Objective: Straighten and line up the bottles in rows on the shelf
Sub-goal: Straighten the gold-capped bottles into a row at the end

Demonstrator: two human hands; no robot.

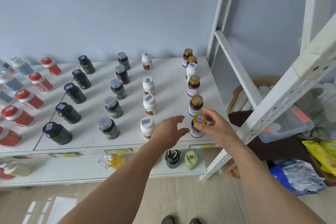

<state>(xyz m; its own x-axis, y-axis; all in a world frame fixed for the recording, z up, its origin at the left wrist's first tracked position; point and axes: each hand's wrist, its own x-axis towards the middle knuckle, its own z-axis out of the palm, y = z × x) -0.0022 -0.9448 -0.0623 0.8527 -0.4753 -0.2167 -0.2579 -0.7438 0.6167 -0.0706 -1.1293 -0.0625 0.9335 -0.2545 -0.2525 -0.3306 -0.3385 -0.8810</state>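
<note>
Your right hand point(211, 125) pinches the gold-capped bottle point(198, 127) at lower right, left hand point(171, 129) spread beside; light, rigid, probably slick, so hold the cap.

White shelf point(169, 71): left of gold-capped dark bottles point(196, 104), white bottles point(149, 104), silver-capped green point(113, 107), black point(67, 112), red-and-white point(30, 99).

There is just the one view, from a wide-angle camera worn on the person's head, looking forward and steeply down over the white shelf point(172, 71) from its front edge toward the blue-grey wall point(109, 14). It sits close enough that both forearms stretch in from the bottom, and the wide lens bends the shelf post point(272, 107) at right.
</note>
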